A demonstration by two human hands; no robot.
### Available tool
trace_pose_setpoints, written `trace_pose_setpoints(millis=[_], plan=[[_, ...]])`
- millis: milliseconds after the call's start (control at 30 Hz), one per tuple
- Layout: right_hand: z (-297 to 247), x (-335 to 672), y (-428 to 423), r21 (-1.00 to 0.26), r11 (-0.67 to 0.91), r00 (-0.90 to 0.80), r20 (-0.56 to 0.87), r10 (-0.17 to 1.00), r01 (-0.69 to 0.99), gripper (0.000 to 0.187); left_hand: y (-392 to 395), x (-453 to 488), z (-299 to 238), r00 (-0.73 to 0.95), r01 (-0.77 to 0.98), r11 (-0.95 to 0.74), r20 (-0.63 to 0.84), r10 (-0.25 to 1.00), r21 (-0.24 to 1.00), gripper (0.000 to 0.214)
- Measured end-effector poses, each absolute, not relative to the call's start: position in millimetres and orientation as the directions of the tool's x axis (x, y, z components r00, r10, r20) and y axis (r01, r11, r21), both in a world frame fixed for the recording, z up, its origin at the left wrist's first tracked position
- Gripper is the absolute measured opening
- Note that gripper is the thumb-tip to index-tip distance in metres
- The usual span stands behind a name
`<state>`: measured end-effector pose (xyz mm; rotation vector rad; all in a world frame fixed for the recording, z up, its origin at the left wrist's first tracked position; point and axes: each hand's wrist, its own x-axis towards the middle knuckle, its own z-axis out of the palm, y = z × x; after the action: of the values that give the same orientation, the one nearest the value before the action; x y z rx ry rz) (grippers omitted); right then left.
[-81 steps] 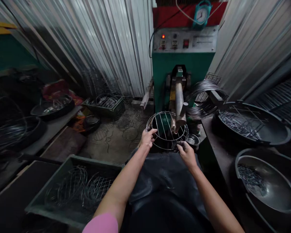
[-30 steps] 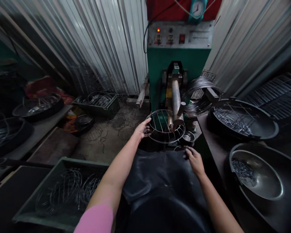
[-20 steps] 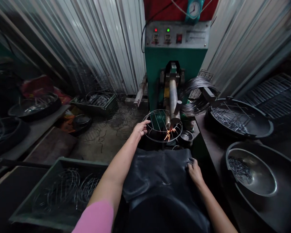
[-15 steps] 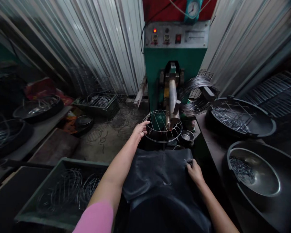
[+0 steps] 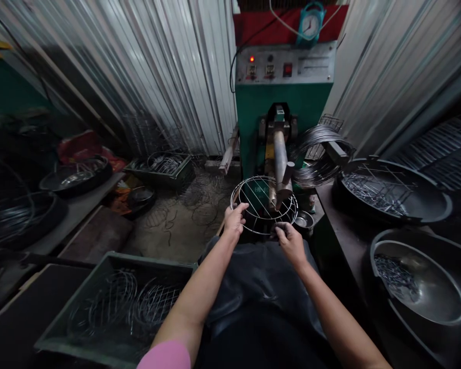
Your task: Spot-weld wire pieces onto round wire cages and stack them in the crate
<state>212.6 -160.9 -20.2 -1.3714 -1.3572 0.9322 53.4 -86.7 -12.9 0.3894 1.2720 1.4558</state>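
Observation:
A round wire rack [image 5: 258, 197] sits under the metal arm [image 5: 280, 159] of a green welding machine [image 5: 284, 97]. My left hand [image 5: 235, 219] grips the rack's left rim, fingers curled over the wire. At the rack's near rim my right hand [image 5: 289, 240] is pinched closed; what it pinches is too small to name. A dark apron [image 5: 261, 287] covers my lap below both arms.
A green crate [image 5: 100, 333] of finished wire racks lies at lower left. Two dark basins [image 5: 426, 205] [image 5: 453, 307] with small wire pieces stand on the right bench. A wire coil [image 5: 318, 154] hangs beside the machine. A small metal bowl [image 5: 304, 220] sits near the rack. Corrugated metal walls close in.
My right hand rose from the apron to the rack's near rim. The weld sparks seen earlier are gone and the green lamp is off. My left hand shifted slightly along the rim.

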Motion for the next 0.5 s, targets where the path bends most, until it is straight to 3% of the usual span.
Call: trace_pose_setpoints(millis=[300,500], plan=[[-18.6,226.9,-155.4,-0.916,0.113,0.000,0.123,0.992,0.384,0.019,-87.1,57.9,-17.2,-0.323,-0.528,0.175,-0.387,0.864,0.831,0.052],[-20.1,232.6,-149.3,-0.928,0.104,-0.071,0.084,0.994,0.358,0.020,-86.6,57.6,-16.7,-0.307,-0.551,0.167,-0.385,0.870,0.817,0.055]])
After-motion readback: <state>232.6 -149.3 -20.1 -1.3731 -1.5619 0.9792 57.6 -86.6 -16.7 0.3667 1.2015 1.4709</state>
